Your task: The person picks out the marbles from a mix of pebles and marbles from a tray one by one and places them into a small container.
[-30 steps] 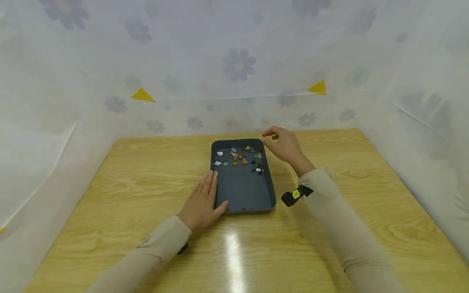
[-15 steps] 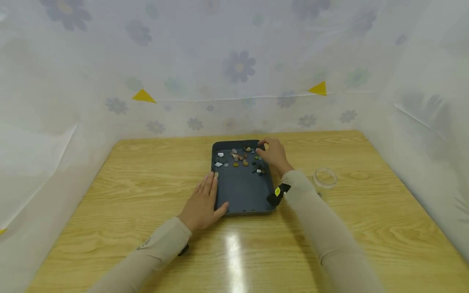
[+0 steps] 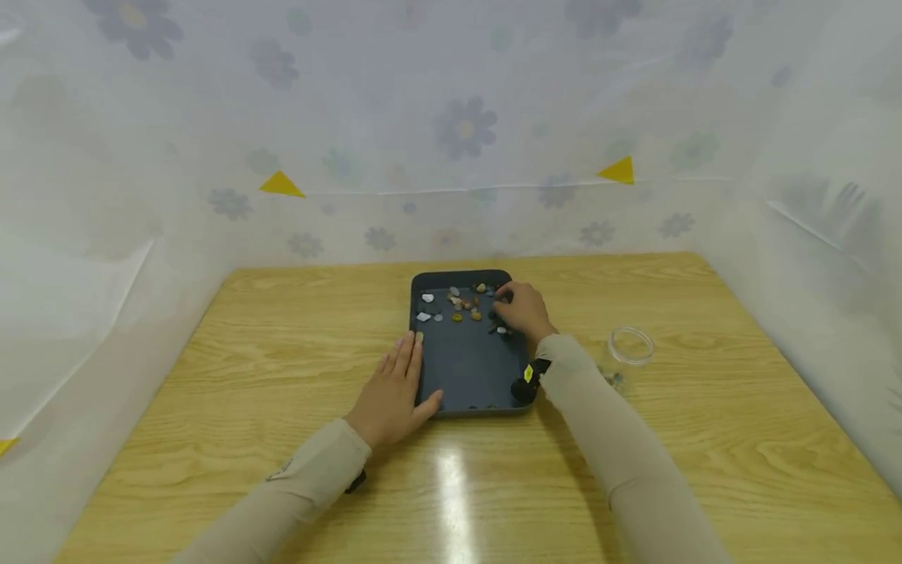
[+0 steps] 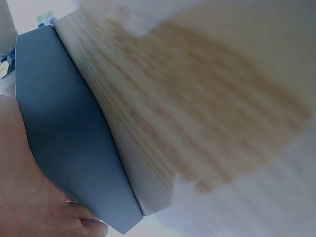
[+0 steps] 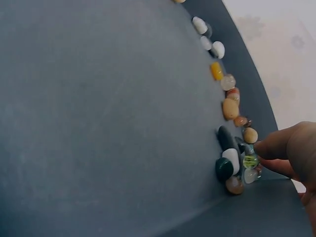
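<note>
The right hand (image 3: 523, 312) — now in the tray (image 3: 468, 368), among pebbles (image 5: 230, 162).

A light wooden table (image 3: 733, 446) with wavy grain fills the lower part of the head view, with a streak of white glare (image 3: 454, 501) towards the front and a clear ring (image 3: 632, 362) lying on its right side. Behind it hangs a pale cloth (image 3: 380, 110) printed with faded purple and green flowers, two yellow triangles (image 3: 282, 185) set along a thin crease. Whitish sheeting (image 3: 63, 219) closes both sides, a yellow patch (image 3: 7, 446) showing at the left edge.
</note>
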Demonstrator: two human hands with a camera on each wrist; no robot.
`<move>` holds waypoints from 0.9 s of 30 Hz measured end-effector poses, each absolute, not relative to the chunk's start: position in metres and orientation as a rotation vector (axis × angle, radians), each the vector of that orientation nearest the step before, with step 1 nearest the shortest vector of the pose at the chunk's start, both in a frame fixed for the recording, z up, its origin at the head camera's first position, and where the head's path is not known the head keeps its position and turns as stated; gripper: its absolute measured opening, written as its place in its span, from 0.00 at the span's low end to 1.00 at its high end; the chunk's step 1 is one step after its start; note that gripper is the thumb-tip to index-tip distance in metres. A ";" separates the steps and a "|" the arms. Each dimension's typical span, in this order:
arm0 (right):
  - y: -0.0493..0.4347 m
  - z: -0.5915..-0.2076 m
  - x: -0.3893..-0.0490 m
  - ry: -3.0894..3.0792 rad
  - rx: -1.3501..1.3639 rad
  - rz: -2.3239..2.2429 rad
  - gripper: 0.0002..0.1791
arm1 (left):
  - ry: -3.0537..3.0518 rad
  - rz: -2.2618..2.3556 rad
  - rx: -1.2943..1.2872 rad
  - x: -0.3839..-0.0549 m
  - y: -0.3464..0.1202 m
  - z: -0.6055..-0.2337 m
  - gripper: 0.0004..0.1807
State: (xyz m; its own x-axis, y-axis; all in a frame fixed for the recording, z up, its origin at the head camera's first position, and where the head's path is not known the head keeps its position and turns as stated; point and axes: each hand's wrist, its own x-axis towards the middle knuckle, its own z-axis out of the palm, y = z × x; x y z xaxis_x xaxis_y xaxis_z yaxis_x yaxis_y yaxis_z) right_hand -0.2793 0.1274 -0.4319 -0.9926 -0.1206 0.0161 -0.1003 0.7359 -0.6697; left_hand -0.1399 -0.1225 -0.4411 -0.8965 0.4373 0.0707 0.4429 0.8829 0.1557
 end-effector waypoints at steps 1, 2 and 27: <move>0.127 -0.433 -0.280 2.916 -0.180 -1.093 0.18 | -3.016 -0.257 -0.705 -0.140 -0.123 -0.441 0.47; 0.127 -0.433 -0.281 2.930 -0.178 -1.073 0.17 | -3.015 -0.260 -0.706 -0.140 -0.123 -0.440 0.47; 0.121 -0.435 -0.281 3.035 -0.162 -0.958 0.13 | -3.023 -0.297 -0.708 -0.140 -0.123 -0.435 0.47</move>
State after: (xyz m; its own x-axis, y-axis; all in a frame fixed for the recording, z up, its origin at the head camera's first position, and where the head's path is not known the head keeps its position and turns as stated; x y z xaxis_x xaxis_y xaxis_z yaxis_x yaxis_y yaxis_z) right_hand -0.2810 0.1209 -0.4352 -0.9938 -0.0830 0.0736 -0.1102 0.8141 -0.5702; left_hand -0.1401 -0.1235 -0.4352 -0.8968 0.4376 0.0653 0.4419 0.8789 0.1795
